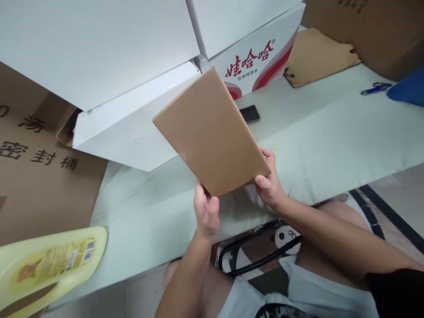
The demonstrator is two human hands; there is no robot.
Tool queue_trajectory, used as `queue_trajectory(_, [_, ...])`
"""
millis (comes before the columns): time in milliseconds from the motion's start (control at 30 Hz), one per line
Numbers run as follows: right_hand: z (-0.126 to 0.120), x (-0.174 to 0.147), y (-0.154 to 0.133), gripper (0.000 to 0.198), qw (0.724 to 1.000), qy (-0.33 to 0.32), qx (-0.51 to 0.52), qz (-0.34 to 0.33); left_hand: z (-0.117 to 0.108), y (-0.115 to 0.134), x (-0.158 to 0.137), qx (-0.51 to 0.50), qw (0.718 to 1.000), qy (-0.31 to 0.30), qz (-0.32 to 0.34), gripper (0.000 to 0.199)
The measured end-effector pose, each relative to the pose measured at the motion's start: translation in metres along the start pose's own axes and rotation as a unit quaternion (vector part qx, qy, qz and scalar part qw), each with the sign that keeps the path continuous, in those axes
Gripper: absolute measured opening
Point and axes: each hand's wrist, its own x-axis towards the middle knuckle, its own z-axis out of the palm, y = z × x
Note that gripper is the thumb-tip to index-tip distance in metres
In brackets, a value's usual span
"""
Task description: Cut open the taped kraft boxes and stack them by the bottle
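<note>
A flat brown cardboard box (212, 132) is held up, tilted, above the pale green table. My left hand (206, 208) grips its near left corner, thumb on the near edge and fingers underneath. At its near right corner, my right hand (269, 183) is closed round it, with the thumb by the near edge and fingers along the right side. The fingers under the box are mostly hidden. Behind the box, partly covered by it, a dark phone (250, 114) lies on the table.
White boxes (255, 66) are stacked at the back. Large brown cartons (43, 176) stand at the left and far right. A yellow bottle (62, 265) is at the near left. Beyond the right hand are a torn cardboard sheet (318, 57), a blue pen-like item (376, 89) and a blue object (409, 90).
</note>
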Motion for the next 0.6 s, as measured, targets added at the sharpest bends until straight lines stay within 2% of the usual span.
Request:
queue_trajectory(67, [-0.006,0.003,-0.001,0.088,0.987,0.015,-0.098,-0.125,-0.004,0.002,0.007,-0.119,0.987,0.031,-0.103,0.06])
queue_trajectory(133, [-0.01,0.006,-0.006,0.088,0.957,0.017,-0.173,-0.231,-0.009,0.002,0.014,-0.196,0.964,0.054,-0.172,0.06])
queue_trajectory(200, [-0.014,0.009,-0.011,0.082,0.937,-0.006,-0.197,-0.289,-0.013,0.001,0.021,-0.216,0.949,0.083,-0.212,0.064])
queue_trajectory(300, [-0.018,0.011,-0.017,0.061,0.932,-0.079,-0.155,-0.319,-0.02,-0.003,0.028,-0.184,0.943,0.108,-0.255,0.06])
queue_trajectory(367, [-0.02,0.012,-0.019,0.053,0.928,-0.12,-0.131,-0.327,-0.027,-0.005,0.03,-0.136,0.939,0.052,-0.311,0.054])
queue_trajectory(433, [-0.022,0.013,-0.022,0.05,0.932,-0.129,-0.117,-0.317,-0.039,-0.006,0.032,-0.047,0.924,-0.061,-0.374,0.051])
queue_trajectory(500, [-0.025,0.014,-0.026,0.045,0.943,-0.141,-0.102,-0.282,-0.054,-0.007,0.036,0.062,0.903,-0.159,-0.395,0.05])
queue_trajectory(533, [-0.026,0.015,-0.028,0.044,0.946,-0.157,-0.097,-0.266,-0.062,-0.007,0.038,0.092,0.898,-0.177,-0.392,0.048])
queue_trajectory(600, [-0.028,0.016,-0.031,0.043,0.941,-0.201,-0.099,-0.253,-0.076,-0.008,0.045,0.123,0.907,-0.166,-0.367,0.042])
